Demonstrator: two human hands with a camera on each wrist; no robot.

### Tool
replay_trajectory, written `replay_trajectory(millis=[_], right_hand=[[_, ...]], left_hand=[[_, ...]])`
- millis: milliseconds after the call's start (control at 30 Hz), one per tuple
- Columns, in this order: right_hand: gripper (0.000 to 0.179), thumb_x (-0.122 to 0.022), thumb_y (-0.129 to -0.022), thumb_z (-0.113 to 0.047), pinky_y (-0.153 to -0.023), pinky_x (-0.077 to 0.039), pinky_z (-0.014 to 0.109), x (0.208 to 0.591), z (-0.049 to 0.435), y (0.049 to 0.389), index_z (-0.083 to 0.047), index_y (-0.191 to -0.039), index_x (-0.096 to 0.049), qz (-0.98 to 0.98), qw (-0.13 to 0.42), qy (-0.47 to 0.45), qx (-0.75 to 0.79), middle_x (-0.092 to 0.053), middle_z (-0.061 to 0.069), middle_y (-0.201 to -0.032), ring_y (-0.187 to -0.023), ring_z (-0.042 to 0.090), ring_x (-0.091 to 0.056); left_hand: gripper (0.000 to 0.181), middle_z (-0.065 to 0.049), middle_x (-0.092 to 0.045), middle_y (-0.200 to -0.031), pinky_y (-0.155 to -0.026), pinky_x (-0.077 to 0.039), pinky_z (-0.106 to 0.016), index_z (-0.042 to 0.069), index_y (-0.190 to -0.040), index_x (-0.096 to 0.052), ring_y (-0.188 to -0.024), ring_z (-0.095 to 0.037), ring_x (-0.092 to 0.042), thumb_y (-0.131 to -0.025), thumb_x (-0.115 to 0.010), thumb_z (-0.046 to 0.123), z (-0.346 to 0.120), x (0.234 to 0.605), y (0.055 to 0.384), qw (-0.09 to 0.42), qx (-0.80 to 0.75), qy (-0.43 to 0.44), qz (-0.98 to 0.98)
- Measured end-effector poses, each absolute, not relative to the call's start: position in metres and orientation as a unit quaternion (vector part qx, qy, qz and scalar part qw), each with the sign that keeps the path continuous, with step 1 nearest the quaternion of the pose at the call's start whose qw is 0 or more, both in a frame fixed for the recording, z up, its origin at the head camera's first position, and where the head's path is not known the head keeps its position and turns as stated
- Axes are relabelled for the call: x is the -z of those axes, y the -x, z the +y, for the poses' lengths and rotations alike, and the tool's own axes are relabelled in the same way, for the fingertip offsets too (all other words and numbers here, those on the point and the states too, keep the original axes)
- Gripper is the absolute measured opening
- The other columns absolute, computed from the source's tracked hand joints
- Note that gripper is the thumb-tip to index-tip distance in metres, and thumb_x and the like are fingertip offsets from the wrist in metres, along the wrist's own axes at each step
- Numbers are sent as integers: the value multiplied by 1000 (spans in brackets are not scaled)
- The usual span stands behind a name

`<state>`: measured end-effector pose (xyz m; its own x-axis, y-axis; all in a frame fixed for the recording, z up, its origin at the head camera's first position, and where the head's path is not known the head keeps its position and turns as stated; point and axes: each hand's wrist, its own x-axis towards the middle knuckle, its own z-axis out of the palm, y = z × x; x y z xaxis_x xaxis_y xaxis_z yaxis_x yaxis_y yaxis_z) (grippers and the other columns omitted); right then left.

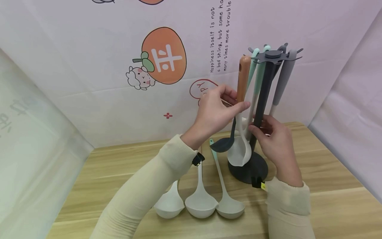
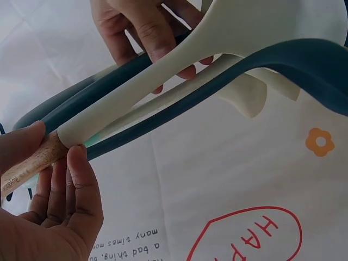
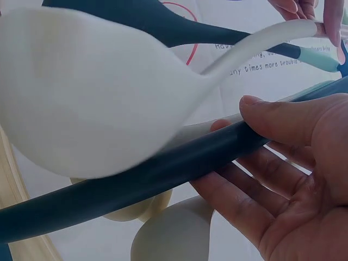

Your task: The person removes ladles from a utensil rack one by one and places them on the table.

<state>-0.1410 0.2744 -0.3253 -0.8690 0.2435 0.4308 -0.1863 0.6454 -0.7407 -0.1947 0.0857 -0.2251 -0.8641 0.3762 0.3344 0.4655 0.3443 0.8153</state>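
My left hand (image 1: 213,108) pinches a white ladle (image 1: 239,152) low on its wooden handle (image 1: 243,78), thumb on one side and fingers on the other. The handle's top is level with the hooks of a dark utensil stand (image 1: 262,96); whether it hangs on one I cannot tell. My right hand (image 1: 277,144) grips the stand's post, thumb across it and fingers behind. Just left of the white bowl hangs a dark blue ladle (image 1: 223,145). Several more utensils with mint and grey handles (image 1: 285,78) hang around the post.
Three pale ladles lie on the wooden table (image 1: 328,186), bowls toward me: a left one (image 1: 169,205), a middle one (image 1: 201,203) and a mint-handled one (image 1: 229,206). Behind stands a white printed cloth (image 1: 113,113). The stand's round base (image 1: 253,171) rests on the table.
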Motion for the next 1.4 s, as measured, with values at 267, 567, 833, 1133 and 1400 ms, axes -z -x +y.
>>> replay_trajectory(millis=[267, 567, 833, 1133, 1400], right_hand=[[35, -73, -101, -20, -78, -41, -6, 326, 275, 141, -5, -133, -69, -874, 247, 19, -418, -77, 23, -114, -99, 26, -75], [35, -73, -101, -21, -79, -42, -5, 326, 275, 141, -6, -132, -70, -872, 249, 24, -421, -77, 23, -114, -86, -20, -55], [35, -73, -101, -19, -78, -43, -5, 326, 275, 141, -6, -133, -70, -869, 249, 21, -427, -78, 23, -115, -86, -21, -54], [36, -74, -100, -16, -79, -44, -6, 327, 275, 141, -6, -134, -69, -866, 254, 15, -430, -77, 24, -115, -86, -26, -54], [35, -74, -100, -14, -78, -45, -5, 328, 274, 142, -3, -132, -70, -862, 262, 6, -435, -77, 25, -112, -85, -26, -55]], left_hand=[[28, -4, -75, -104, -76, -60, -19, 8, -111, -70, -88, -12, -73, -91, -85, 20, 79, 235, 193, 43, 527, 277, -802], [34, -11, -77, -116, -86, -62, -18, 4, -125, -72, -97, -17, -77, -92, -80, 8, 68, 240, 185, 49, 529, 351, -771], [34, -12, -78, -116, -87, -63, -20, 2, -126, -68, -99, -17, -77, -94, -76, 2, 53, 241, 176, 61, 546, 379, -744], [36, -14, -79, -112, -85, -66, -29, 0, -121, -72, -95, -18, -78, -87, -84, 1, 34, 238, 173, 87, 585, 378, -713], [43, -19, -79, -107, -81, -68, -40, -3, -121, -72, -89, -24, -78, -81, -87, -4, 9, 231, 172, 113, 618, 361, -689]])
